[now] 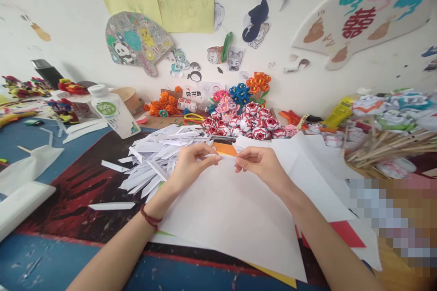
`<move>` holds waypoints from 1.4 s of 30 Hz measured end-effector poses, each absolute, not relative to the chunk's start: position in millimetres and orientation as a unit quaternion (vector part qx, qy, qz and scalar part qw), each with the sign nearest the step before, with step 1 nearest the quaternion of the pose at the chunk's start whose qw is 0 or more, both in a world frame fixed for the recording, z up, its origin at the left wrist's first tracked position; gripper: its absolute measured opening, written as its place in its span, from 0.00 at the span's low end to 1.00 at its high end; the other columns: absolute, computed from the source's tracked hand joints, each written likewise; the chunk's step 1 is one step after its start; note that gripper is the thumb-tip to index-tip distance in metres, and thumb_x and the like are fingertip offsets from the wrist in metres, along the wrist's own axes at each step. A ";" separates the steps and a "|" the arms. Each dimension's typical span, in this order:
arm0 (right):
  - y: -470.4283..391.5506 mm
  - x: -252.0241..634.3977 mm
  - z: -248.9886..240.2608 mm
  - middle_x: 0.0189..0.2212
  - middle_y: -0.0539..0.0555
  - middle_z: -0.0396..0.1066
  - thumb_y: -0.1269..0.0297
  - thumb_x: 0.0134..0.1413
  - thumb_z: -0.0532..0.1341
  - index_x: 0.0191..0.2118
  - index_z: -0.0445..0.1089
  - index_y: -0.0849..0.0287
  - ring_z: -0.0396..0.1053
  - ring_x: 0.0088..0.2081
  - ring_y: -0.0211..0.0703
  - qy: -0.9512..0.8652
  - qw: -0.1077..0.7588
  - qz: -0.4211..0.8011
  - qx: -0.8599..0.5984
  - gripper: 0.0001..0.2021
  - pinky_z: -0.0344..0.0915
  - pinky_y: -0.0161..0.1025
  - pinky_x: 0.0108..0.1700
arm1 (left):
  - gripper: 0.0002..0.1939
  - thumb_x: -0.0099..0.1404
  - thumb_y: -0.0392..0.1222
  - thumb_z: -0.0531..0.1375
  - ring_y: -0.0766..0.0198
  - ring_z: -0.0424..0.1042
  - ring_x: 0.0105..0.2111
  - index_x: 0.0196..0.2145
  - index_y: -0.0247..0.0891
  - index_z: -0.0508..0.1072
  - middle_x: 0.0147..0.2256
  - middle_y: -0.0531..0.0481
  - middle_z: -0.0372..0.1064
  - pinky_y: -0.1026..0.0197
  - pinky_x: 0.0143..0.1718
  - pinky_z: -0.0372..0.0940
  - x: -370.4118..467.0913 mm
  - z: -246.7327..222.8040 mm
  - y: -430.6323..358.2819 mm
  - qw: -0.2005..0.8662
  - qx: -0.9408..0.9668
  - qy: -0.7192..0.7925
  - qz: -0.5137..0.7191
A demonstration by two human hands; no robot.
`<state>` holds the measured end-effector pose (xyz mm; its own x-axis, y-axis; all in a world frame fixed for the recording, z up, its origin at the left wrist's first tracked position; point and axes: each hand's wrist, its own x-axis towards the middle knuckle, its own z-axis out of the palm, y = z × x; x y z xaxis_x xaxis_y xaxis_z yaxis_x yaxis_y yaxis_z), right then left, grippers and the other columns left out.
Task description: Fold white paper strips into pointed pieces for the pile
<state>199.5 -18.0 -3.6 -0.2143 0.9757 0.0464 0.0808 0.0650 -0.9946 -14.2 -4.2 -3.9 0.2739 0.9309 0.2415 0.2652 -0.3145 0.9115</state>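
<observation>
A small white paper strip (226, 156) spans the gap between my two hands, above a large white sheet (235, 204). My left hand (198, 163), with a dark red band at the wrist, pinches the strip's left end between thumb and fingers. At the other end, the thumb and fingertips of my right hand (259, 166) are closed on it. Just left of my left hand lies a big heap of folded white paper strips (146, 159). A single folded strip (112, 206) rests apart on the dark red mat (82, 191).
Behind my hands stand red-and-white paper flowers (252, 120), orange flowers (258, 84) and a white bottle (114, 111). More white sheets (317, 177) lie at the right, near wooden sticks (392, 143). A white box-like object (23, 204) sits at the left edge.
</observation>
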 end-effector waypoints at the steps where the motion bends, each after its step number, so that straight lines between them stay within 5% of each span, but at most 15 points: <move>1: -18.1 199.7 -3.1 0.25 0.55 0.75 0.53 0.45 0.67 0.29 0.73 0.63 0.73 0.27 0.42 -0.579 0.432 0.527 -0.448 0.16 0.65 0.37 0.31 | 0.14 0.57 0.49 0.64 0.64 0.72 0.28 0.30 0.33 0.74 0.27 0.47 0.74 0.65 0.30 0.63 -14.1 -3.0 -4.8 0.397 0.690 0.433 0.423; 13: -19.2 193.6 -7.5 0.24 0.57 0.76 0.53 0.38 0.71 0.29 0.75 0.63 0.74 0.27 0.45 -0.504 0.462 0.559 -0.468 0.16 0.65 0.39 0.31 | 0.13 0.57 0.48 0.64 0.65 0.72 0.29 0.34 0.34 0.74 0.31 0.47 0.73 0.66 0.27 0.63 -6.4 -3.6 -7.7 0.465 0.644 0.407 0.451; 31: -22.4 193.8 -5.2 0.25 0.58 0.76 0.49 0.47 0.65 0.29 0.73 0.63 0.74 0.24 0.44 -0.593 0.441 0.489 -0.463 0.19 0.67 0.37 0.27 | 0.14 0.57 0.49 0.64 0.66 0.69 0.25 0.33 0.33 0.74 0.27 0.48 0.73 0.66 0.26 0.62 -3.8 -4.5 -7.9 0.489 0.615 0.433 0.443; 38: -15.4 210.0 0.2 0.30 0.59 0.76 0.48 0.53 0.61 0.38 0.74 0.64 0.76 0.30 0.45 -0.566 0.419 0.543 -0.456 0.20 0.68 0.37 0.31 | 0.14 0.56 0.47 0.65 0.70 0.65 0.22 0.31 0.32 0.74 0.25 0.48 0.74 0.67 0.25 0.60 -9.2 -1.7 -5.3 0.510 0.581 0.431 0.465; 42: -14.1 212.2 -0.6 0.31 0.58 0.76 0.49 0.48 0.64 0.36 0.74 0.63 0.74 0.27 0.42 -0.611 0.387 0.504 -0.471 0.19 0.66 0.35 0.28 | 0.13 0.56 0.47 0.65 0.70 0.64 0.22 0.31 0.32 0.73 0.24 0.48 0.74 0.67 0.24 0.60 -10.2 -1.5 -4.4 0.526 0.567 0.426 0.469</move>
